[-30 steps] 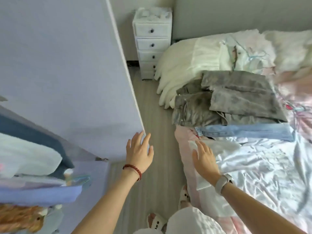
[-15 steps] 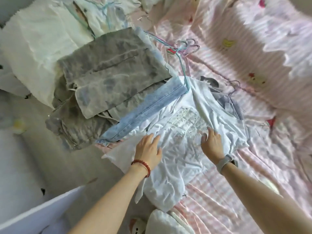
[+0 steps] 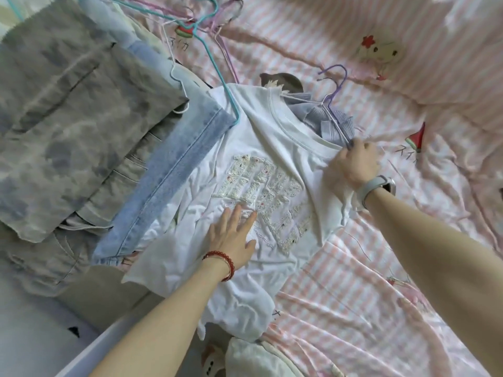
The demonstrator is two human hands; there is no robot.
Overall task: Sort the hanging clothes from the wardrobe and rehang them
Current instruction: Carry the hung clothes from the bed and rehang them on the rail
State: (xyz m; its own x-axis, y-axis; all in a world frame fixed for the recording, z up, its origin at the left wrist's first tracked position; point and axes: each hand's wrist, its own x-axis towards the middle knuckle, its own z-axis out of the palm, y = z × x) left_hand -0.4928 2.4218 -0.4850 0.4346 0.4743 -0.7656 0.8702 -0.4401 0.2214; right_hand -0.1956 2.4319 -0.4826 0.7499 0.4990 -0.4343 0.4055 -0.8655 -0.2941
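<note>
A bed covered in a pink-and-white striped sheet point(image 3: 340, 281) with small cartoon prints fills most of the frame; a strip of pale floor shows along the lower left edge.

The right hand point(image 3: 353, 161), right of centre, has its fingers curled together and pinches the shoulder edge of a white T-shirt point(image 3: 272, 148) just beside its neckline. Its fingertips also touch the lower wire of a purple hanger point(image 3: 333, 96); whether that wire is inside the pinch cannot be told. A pale wristwatch point(image 3: 374, 186) sits on that wrist.

The left hand point(image 3: 231, 238), lower centre, lies flat with fingers straight and spread, pressing on the shirt front just below its embroidered cream lettering point(image 3: 261, 194). A red bead bracelet point(image 3: 221, 261) circles that wrist.

The T-shirt lies spread face up across the bed's near edge at frame centre, its hem hanging over the edge at lower centre. A striped blue-grey shirt point(image 3: 324, 121) shows inside the neck opening, carried on the purple hanger, whose hook points to the upper right.

Left of the T-shirt lies a folded pair of light blue jeans point(image 3: 174, 170), touching and partly overlapping its sleeve. A teal hanger point(image 3: 215, 63) rests over the jeans and the T-shirt's shoulder. Grey mottled trousers point(image 3: 68, 118) are stacked at upper left. Pink hangers point(image 3: 226, 25) lie tangled at the top centre.
</note>
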